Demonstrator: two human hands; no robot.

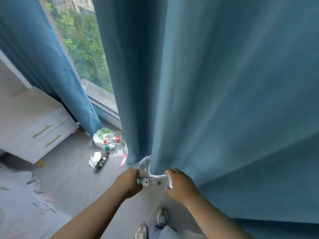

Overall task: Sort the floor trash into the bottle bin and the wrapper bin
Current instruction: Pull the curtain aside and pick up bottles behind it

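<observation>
A bottle (pixel 148 181) is being gripped by the left hand (pixel 128 182), a white bag (pixel 155 171) apparently pinched by the right hand (pixel 179 184); beyond them, trash (pixel 107 147) is lying unsorted.

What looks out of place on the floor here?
Trash is strewn by the window: a dark bottle, a red-label bottle, a green-label bottle and a pink wrapper lie flat beside crumpled plastic. The left hand holds a fourth bottle.
</observation>
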